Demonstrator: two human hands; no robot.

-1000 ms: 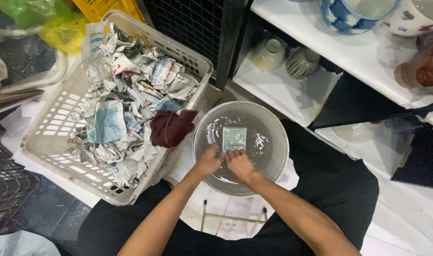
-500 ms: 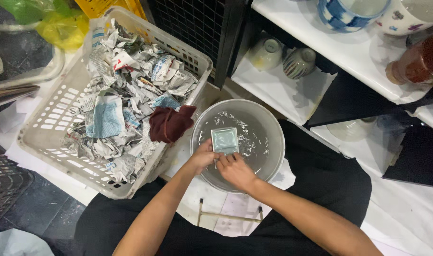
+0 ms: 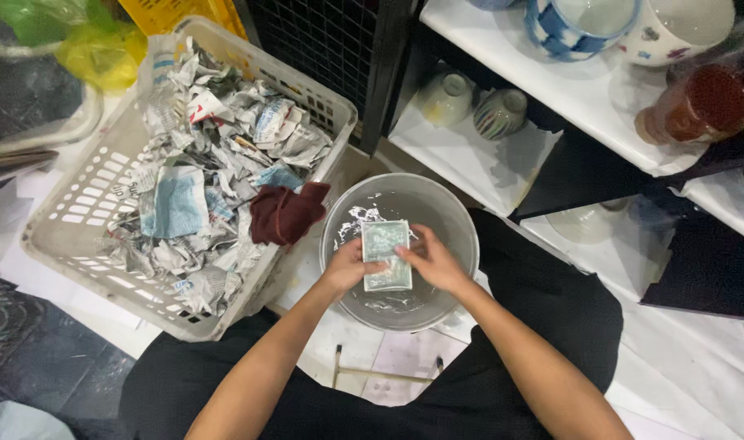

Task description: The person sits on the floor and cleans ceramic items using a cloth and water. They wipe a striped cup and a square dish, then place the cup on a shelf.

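Hands (image 3: 352,267) (image 3: 434,261) grip tile (image 3: 386,254) over basin (image 3: 453,216).

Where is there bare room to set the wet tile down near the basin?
Bare white shelf paper lies right of the two small cups, just beyond the basin. A floor strip shows below the basin. The basket is crammed with crumpled newspaper; both hands, left hand and right hand, hold the tile.

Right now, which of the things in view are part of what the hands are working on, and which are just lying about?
In hand:
- pale green rectangular piece, held by left hand and right hand
- grey basin of water

Lying about:
- white basket of crumpled newspaper
- dark red cloth on the basket rim
- cups and bowls on shelves
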